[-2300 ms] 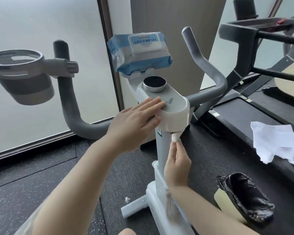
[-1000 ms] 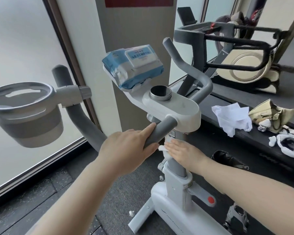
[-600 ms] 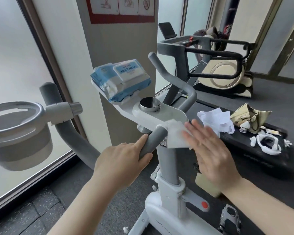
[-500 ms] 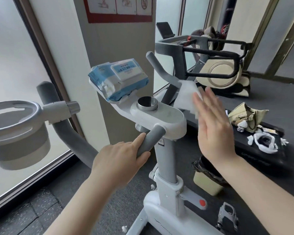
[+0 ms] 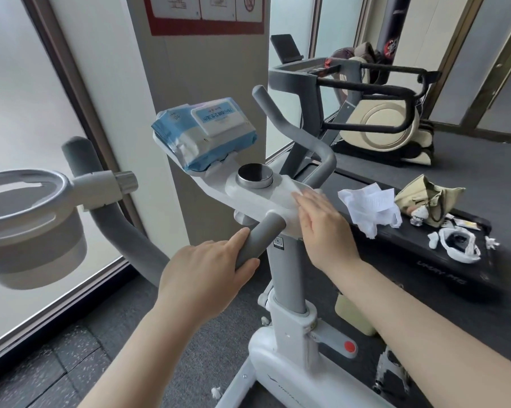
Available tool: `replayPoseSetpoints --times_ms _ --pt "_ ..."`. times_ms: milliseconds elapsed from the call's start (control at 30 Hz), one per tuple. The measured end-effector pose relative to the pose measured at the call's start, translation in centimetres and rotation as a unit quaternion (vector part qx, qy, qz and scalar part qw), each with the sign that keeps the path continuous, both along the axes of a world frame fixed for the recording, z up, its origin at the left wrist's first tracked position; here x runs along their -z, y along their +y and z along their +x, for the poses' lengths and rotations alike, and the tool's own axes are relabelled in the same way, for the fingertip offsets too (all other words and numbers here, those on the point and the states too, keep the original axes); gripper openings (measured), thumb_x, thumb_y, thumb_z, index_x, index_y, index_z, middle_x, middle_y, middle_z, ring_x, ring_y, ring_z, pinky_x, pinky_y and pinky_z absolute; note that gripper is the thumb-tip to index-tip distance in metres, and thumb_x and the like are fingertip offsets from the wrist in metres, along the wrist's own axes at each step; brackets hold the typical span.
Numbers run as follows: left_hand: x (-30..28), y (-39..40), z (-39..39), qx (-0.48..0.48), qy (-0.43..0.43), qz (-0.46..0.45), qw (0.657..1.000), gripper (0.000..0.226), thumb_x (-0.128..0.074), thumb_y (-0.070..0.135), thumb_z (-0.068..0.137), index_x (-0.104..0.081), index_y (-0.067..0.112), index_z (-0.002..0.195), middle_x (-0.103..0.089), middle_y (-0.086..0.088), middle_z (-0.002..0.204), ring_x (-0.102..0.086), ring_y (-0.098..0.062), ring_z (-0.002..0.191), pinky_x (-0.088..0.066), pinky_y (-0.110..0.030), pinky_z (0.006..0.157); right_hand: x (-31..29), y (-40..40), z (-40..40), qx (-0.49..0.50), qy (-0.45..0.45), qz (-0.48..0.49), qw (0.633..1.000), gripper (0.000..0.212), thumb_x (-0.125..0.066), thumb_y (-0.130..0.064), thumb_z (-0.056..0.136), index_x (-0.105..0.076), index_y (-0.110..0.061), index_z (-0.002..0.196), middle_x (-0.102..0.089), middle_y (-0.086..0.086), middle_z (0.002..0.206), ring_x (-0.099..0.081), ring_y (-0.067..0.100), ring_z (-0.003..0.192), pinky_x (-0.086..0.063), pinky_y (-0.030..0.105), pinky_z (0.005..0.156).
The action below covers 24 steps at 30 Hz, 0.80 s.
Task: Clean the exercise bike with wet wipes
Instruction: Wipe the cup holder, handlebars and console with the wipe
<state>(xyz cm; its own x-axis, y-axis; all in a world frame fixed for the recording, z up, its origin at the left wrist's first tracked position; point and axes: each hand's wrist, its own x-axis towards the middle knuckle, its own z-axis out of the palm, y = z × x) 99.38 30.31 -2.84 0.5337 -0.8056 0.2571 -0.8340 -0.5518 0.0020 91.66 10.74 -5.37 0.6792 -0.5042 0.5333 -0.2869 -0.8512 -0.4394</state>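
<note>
The white exercise bike [image 5: 289, 328] stands in front of me with grey handlebars and a round dark knob [image 5: 255, 175] on its white console. A blue pack of wet wipes [image 5: 205, 132] lies on the console's far end. My left hand [image 5: 207, 278] grips the near grey handlebar stub [image 5: 261, 237]. My right hand [image 5: 322, 228] lies flat with straight fingers, pressing a white wet wipe [image 5: 295, 187] onto the console's right side, just right of the knob.
A grey cup holder [image 5: 27, 219] juts from the left handlebar. A treadmill deck [image 5: 442, 278] to the right carries a crumpled white wipe [image 5: 369, 207], a tan bag [image 5: 428, 198] and scraps. A small bin [image 5: 351, 316] stands behind the bike's post. Frosted glass walls lie to the left.
My right hand brought the wipe up from the post under the console, lifted it in the air, then set it down flat on the console top. My left hand moved from the console to the handlebar stub.
</note>
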Motion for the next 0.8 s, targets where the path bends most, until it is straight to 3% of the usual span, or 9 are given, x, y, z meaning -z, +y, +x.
replayPoseSetpoints --times_ms 100,267,333,433,500,600,700,733,800 --pt "-0.1 0.0 0.0 -0.009 -0.004 0.003 1.0 0.048 -0.023 0.063 0.095 -0.024 0.042 0.138 -0.063 0.011 0.104 -0.059 -0.014 0.099 -0.039 -0.03 0.069 0.5 1.8 1.6 -0.004 -0.004 -0.026 1.0 0.036 -0.039 -0.009 0.095 -0.06 -0.002 0.124 -0.057 0.017 0.131 -0.048 0.028 0.128 -0.031 0.041 0.113" --pt "-0.6 0.1 -0.6 -0.017 0.008 0.002 1.0 0.047 -0.024 0.063 0.095 -0.024 0.044 0.138 -0.06 0.013 0.109 -0.056 -0.013 0.102 -0.031 -0.029 0.067 -1.2 -0.8 1.3 -0.041 0.052 -0.005 0.998 0.036 -0.037 -0.016 0.101 -0.053 -0.013 0.134 -0.049 0.007 0.142 -0.036 0.02 0.136 -0.018 0.019 0.109" --pt "-0.8 -0.2 -0.6 -0.014 0.029 -0.012 0.999 0.044 -0.028 0.06 0.095 -0.025 0.045 0.137 -0.054 0.02 0.124 -0.053 -0.01 0.111 -0.032 -0.028 0.07 -1.5 -0.8 1.5 -0.041 0.045 0.007 0.998 0.037 -0.037 -0.017 0.102 -0.053 -0.012 0.134 -0.049 0.007 0.141 -0.035 0.02 0.135 -0.02 0.021 0.109" --pt "-0.9 -1.5 -1.0 0.033 0.12 -0.041 0.991 0.049 -0.038 0.046 0.097 -0.021 0.043 0.143 -0.026 0.027 0.149 -0.036 -0.004 0.13 -0.039 -0.029 0.089 -1.8 -0.2 1.0 -0.04 0.023 0.033 0.998 0.034 -0.038 -0.017 0.102 -0.058 -0.011 0.129 -0.056 0.007 0.134 -0.044 0.023 0.126 -0.03 0.024 0.098" --pt "-0.6 -3.0 -1.2 0.087 0.13 -0.037 0.987 0.056 -0.041 0.039 0.098 -0.016 0.039 0.148 -0.007 0.023 0.157 -0.012 0.0 0.142 -0.022 -0.026 0.11 -1.7 -0.8 0.0 -0.058 0.022 0.044 0.997 0.033 -0.039 -0.019 0.102 -0.059 -0.013 0.127 -0.058 0.006 0.131 -0.051 0.024 0.119 -0.035 0.025 0.092" --pt "0.0 -5.5 -0.6 0.096 0.113 -0.029 0.989 0.058 -0.041 0.034 0.099 -0.015 0.032 0.15 -0.001 0.017 0.159 -0.001 -0.002 0.145 -0.009 -0.024 0.115 -0.6 -2.5 -1.7 -0.087 -0.012 0.024 0.996 0.033 -0.04 -0.018 0.101 -0.059 -0.012 0.127 -0.056 0.005 0.136 -0.051 0.021 0.124 -0.041 0.03 0.101" --pt "0.2 -7.7 0.1 0.086 0.121 -0.024 0.989 0.061 -0.041 0.037 0.098 -0.012 0.029 0.152 -0.004 0.013 0.16 0.0 -0.005 0.146 -0.005 -0.025 0.115 1.2 -4.7 -3.2 -0.044 -0.058 0.085 0.994 0.03 -0.038 -0.018 0.101 -0.062 -0.01 0.118 -0.068 -0.007 0.099 -0.06 0.01 0.091 -0.046 0.025 0.081" --pt "0.2 -8.3 0.2 0.085 0.122 -0.021 0.989 0.061 -0.039 0.04 0.099 -0.011 0.029 0.152 -0.004 0.012 0.16 0.002 -0.005 0.146 -0.002 -0.025 0.115 2.0 -5.4 -3.9 -0.014 -0.066 0.127 0.99 0.029 -0.037 -0.019 0.102 -0.063 -0.009 0.11 -0.061 -0.013 0.079 -0.054 0.004 0.075 -0.041 0.02 0.07" --pt "0.3 -9.2 0.4 0.077 0.122 -0.023 0.989 0.059 -0.033 0.045 0.1 -0.011 0.03 0.152 -0.004 0.014 0.159 0.004 -0.003 0.146 0.001 -0.025 0.115 4.9 -6.7 -5.6 0.043 -0.063 0.209 0.975 0.028 -0.036 -0.02 0.102 -0.06 -0.009 0.094 -0.05 -0.011 0.065 -0.048 -0.001 0.061 -0.034 0.018 0.057"
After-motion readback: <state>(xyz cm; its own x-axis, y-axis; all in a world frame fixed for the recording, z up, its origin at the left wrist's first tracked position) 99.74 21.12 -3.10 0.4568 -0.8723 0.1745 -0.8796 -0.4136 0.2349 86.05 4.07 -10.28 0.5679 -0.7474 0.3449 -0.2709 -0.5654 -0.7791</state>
